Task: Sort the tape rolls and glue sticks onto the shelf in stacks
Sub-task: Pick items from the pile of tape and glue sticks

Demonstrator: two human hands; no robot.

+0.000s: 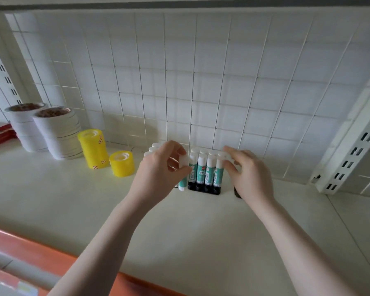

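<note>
Nearest the camera, an orange shelf lip (pixel 41 256) runs across the bottom left, and both forearms reach over it onto the pale shelf (pixel 73 201). Left hand (pixel 160 167) now: thumb and fingertips curled round a single glue stick (pixel 183 174), white cap up, teal body, standing close to upright with a slight lean and its foot just off the left end of the black tray (pixel 204 190). So its long axis is near vertical, and the tray sits immediately to its right; the left hand is plainly the nearer one for seating it. Right hand (pixel 247 171) is at the tray's far end, fingers curled against the rightmost sticks in the front row of glue sticks (pixel 205 167); whether it truly pinches one or only steadies them I cannot tell, since the palm hides the contact. The labels carry print and a small red mark, too blurred to read. More white caps (pixel 154 147) show behind the left hand. Further left, a short yellow tape roll (pixel 122 164), a taller yellow stack (pixel 93 148) with red-dotted stickers, then two stacks of white tape rolls (pixel 58 133) by the wire grid back (pixel 222 82).
</note>
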